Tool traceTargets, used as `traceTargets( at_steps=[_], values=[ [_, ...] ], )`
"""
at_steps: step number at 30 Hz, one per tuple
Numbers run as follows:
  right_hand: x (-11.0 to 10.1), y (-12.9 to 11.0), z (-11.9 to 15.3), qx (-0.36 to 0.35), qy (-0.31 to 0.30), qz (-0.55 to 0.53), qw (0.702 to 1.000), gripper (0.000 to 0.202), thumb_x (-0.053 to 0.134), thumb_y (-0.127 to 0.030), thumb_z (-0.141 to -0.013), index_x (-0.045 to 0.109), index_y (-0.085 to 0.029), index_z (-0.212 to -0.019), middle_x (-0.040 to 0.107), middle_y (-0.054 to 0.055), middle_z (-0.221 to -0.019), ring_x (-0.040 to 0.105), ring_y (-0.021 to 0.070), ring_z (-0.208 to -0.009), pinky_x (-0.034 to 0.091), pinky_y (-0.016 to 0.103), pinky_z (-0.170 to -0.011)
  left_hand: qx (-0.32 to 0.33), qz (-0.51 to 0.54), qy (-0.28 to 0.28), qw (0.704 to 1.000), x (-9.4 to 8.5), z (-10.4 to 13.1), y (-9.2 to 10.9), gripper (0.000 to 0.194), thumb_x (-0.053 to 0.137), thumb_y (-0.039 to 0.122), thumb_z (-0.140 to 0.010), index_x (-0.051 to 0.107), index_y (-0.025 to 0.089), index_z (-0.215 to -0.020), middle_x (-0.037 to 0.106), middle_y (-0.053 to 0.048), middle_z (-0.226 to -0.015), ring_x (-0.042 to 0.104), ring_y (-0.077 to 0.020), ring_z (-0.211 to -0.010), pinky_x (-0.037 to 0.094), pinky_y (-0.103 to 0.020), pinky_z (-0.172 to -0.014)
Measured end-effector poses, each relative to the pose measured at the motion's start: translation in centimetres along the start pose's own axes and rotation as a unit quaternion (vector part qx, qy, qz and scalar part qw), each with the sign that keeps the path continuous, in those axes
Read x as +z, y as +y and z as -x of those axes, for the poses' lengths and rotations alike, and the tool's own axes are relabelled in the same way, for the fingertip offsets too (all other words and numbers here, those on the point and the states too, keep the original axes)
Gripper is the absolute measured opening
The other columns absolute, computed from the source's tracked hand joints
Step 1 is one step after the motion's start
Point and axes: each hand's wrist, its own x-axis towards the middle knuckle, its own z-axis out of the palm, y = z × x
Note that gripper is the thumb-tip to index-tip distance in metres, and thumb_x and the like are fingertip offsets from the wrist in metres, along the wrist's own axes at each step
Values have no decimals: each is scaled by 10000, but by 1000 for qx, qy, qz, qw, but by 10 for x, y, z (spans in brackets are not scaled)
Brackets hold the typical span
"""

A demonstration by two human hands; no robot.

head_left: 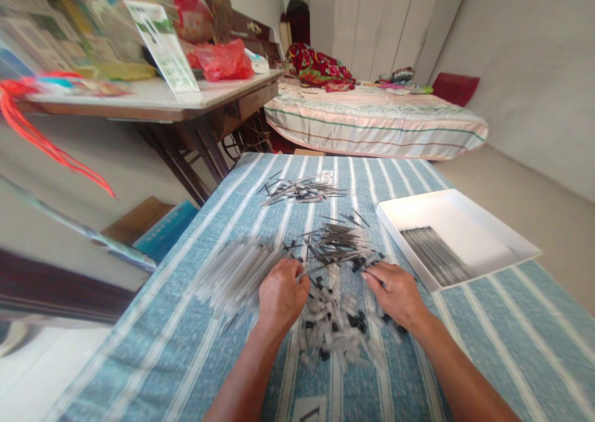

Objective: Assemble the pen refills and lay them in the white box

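Observation:
My left hand (283, 289) is closed in a pinch at the right end of a heap of translucent pen barrels (239, 270); whatever its fingers hold is hidden. My right hand (395, 290) pinches with thumb and forefinger beside some small black plugs (359, 264), and I cannot make out what is in the grip. Between and beyond the hands lies a pile of thin dark pen refills (339, 239). Closer to me, clear pen caps (341, 329) are scattered with black bits among them.
A white open box (493, 224) holding a row of dark pens (432, 254) stands at the right. Another heap of thin refills (302, 190) lies farther back on the striped tablecloth (186, 347). A cluttered desk (176, 109) is at left, a bed (372, 118) behind.

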Motion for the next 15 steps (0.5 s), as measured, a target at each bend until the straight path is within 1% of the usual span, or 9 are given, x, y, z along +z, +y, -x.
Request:
traceTargets(
  at_steps=[3,5,9,13,15],
  values=[
    [3,-1,-4,3,-7,-4,1000,265,431,-263,-878,656,-187,-758,617,26,-684,565,140,-668,382,230,-669,-4,111,39,993,-1,-1,0,68,505,211,-715,549,184,-671,565,6,-679,552,-136,-624,389,-232,-596],
    [7,-2,-7,11,-16,-3,1000,232,440,-246,-868,657,-196,-800,643,30,-737,580,145,-702,384,229,-684,-15,186,48,981,-3,-2,0,68,517,228,-710,550,183,-671,548,24,-634,537,-126,-597,391,-223,-586],
    [14,-7,-17,33,-52,24,998,195,457,-220,-844,648,-207,-805,660,23,-758,595,151,-724,373,225,-665,-45,310,21,949,-3,-3,-1,119,547,280,-707,535,178,-648,512,48,-544,503,-111,-529,372,-207,-522],
    [15,-14,-26,50,-92,72,992,190,459,-224,-840,642,-208,-793,670,18,-759,606,150,-724,347,225,-640,-74,425,-3,902,0,-3,-2,104,572,272,-695,549,171,-687,547,48,-541,533,-109,-513,381,-199,-499],
    [15,-19,-29,49,-107,89,989,199,451,-238,-849,639,-211,-789,674,14,-760,612,147,-723,335,225,-629,-83,463,-7,883,2,-4,-1,90,577,255,-686,562,167,-699,561,46,-555,530,-101,-491,394,-199,-492]
  ],
)
